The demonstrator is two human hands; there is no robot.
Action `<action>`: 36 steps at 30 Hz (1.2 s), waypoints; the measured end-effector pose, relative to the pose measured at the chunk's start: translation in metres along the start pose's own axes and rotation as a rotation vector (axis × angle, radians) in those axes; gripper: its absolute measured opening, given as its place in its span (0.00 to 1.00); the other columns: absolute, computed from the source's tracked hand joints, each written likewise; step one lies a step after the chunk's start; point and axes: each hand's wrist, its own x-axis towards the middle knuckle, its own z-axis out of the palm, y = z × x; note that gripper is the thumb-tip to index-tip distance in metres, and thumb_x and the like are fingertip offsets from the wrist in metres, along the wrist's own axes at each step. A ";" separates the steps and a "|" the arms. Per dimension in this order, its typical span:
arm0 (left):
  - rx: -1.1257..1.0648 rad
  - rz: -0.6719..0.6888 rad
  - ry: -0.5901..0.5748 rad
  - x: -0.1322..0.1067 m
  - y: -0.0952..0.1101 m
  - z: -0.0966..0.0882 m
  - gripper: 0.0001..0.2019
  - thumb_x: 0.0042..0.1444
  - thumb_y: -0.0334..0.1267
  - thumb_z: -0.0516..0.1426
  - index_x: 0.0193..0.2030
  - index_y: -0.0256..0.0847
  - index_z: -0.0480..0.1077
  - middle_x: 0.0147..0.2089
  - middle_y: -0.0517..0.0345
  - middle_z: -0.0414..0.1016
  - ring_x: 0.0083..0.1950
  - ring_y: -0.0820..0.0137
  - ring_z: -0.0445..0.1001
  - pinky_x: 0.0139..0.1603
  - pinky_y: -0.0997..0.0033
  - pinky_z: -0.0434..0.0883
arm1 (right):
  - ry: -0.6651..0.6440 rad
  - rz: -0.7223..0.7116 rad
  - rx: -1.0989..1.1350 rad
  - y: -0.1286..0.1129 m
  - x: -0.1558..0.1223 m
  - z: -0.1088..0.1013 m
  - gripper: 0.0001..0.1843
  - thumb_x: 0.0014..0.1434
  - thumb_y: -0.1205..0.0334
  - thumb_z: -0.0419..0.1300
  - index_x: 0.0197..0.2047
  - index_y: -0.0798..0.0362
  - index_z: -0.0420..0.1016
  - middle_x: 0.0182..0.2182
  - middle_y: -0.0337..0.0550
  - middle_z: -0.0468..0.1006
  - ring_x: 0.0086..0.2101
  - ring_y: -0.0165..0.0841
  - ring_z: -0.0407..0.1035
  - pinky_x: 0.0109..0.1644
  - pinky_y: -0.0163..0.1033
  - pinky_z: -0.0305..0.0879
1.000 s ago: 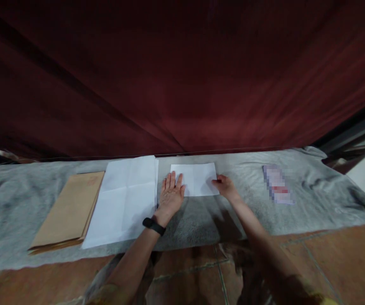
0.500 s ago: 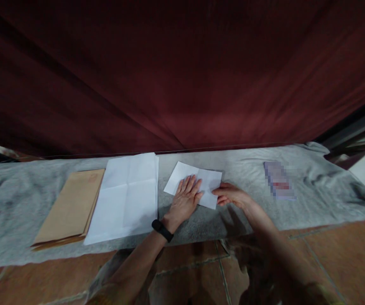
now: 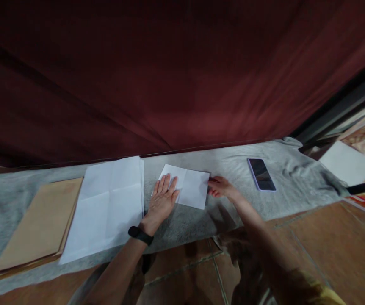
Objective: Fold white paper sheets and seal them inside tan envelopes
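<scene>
A white folded sheet of paper [image 3: 193,188] with a crease down its middle lies on the grey cloth [image 3: 182,226]. My left hand [image 3: 161,199], wearing a black wristband [image 3: 140,234], presses flat on the paper's left half with fingers stretched out. At the paper's right edge, my right hand [image 3: 219,186] has its fingers curled, with the thumb and forefinger pinching that edge. Its lower fingers are partly in shadow.
Left of the hands lies a stack of creased white paper sheets [image 3: 112,207], beside brown envelopes [image 3: 42,224]. A phone [image 3: 261,174] with a purple edge rests to the right. A dark red curtain [image 3: 182,84] hangs behind; tiled floor [image 3: 338,245] lies in front.
My left hand has slid leftward across the folded sheet, off the crease. My right hand stays at the right edge. The view has swung right, so everything sits further left.
</scene>
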 end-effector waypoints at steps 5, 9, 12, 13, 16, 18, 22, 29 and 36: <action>0.002 -0.008 -0.008 -0.001 0.003 -0.004 0.28 0.71 0.49 0.45 0.74 0.43 0.56 0.77 0.47 0.51 0.78 0.58 0.49 0.76 0.49 0.50 | 0.354 -0.423 -0.474 -0.018 -0.002 0.025 0.16 0.71 0.61 0.51 0.55 0.52 0.75 0.47 0.50 0.82 0.47 0.39 0.77 0.53 0.40 0.69; -0.009 -0.003 -0.014 -0.001 0.004 -0.006 0.27 0.71 0.47 0.44 0.74 0.43 0.57 0.78 0.48 0.50 0.78 0.58 0.49 0.76 0.49 0.50 | 0.228 -0.847 -0.769 -0.021 -0.010 0.070 0.22 0.72 0.60 0.49 0.65 0.47 0.70 0.66 0.44 0.69 0.65 0.40 0.61 0.70 0.51 0.54; -0.007 -0.003 -0.025 -0.001 0.003 -0.008 0.27 0.71 0.46 0.44 0.74 0.43 0.57 0.78 0.48 0.50 0.78 0.58 0.48 0.76 0.50 0.50 | 0.368 -0.794 -0.933 -0.019 -0.008 0.080 0.22 0.71 0.58 0.51 0.64 0.52 0.71 0.69 0.51 0.63 0.69 0.52 0.52 0.72 0.71 0.32; -0.008 -0.002 -0.028 -0.002 0.003 -0.008 0.26 0.71 0.45 0.44 0.74 0.43 0.57 0.78 0.48 0.51 0.78 0.58 0.48 0.76 0.50 0.50 | 0.420 -0.739 -0.953 -0.018 -0.006 0.078 0.23 0.71 0.59 0.50 0.64 0.54 0.71 0.68 0.54 0.64 0.69 0.53 0.53 0.71 0.73 0.28; -0.012 0.003 -0.027 -0.002 0.002 -0.008 0.26 0.71 0.44 0.44 0.74 0.43 0.57 0.77 0.48 0.51 0.78 0.58 0.48 0.76 0.50 0.50 | 0.487 -0.652 -0.945 -0.018 0.001 0.075 0.25 0.73 0.60 0.45 0.67 0.56 0.68 0.67 0.56 0.66 0.67 0.51 0.57 0.71 0.73 0.27; -0.012 0.005 -0.025 -0.002 0.002 -0.008 0.26 0.71 0.44 0.44 0.74 0.44 0.56 0.77 0.49 0.51 0.78 0.59 0.48 0.76 0.50 0.50 | 0.454 -0.696 -0.933 -0.018 0.003 0.081 0.26 0.74 0.56 0.44 0.69 0.53 0.65 0.69 0.53 0.63 0.67 0.49 0.56 0.72 0.71 0.29; -0.009 0.007 -0.030 -0.002 0.002 -0.006 0.26 0.71 0.42 0.44 0.74 0.42 0.57 0.77 0.48 0.51 0.78 0.59 0.49 0.76 0.50 0.50 | 0.298 -0.843 -0.967 -0.012 0.004 0.105 0.27 0.74 0.52 0.44 0.71 0.48 0.62 0.72 0.45 0.58 0.69 0.46 0.53 0.73 0.66 0.37; -0.009 0.003 -0.024 -0.004 -0.002 -0.005 0.27 0.71 0.40 0.44 0.74 0.40 0.55 0.78 0.47 0.50 0.78 0.59 0.48 0.76 0.49 0.50 | 0.340 -0.819 -0.989 0.004 0.019 0.097 0.29 0.74 0.50 0.46 0.73 0.47 0.58 0.72 0.44 0.57 0.69 0.46 0.53 0.72 0.55 0.48; -0.002 -0.059 -0.034 -0.006 -0.005 -0.006 0.28 0.71 0.42 0.46 0.75 0.38 0.55 0.78 0.44 0.49 0.78 0.55 0.48 0.76 0.50 0.52 | 0.344 -0.732 -0.983 0.008 0.020 0.071 0.30 0.73 0.51 0.46 0.73 0.54 0.57 0.71 0.48 0.59 0.69 0.45 0.53 0.72 0.53 0.47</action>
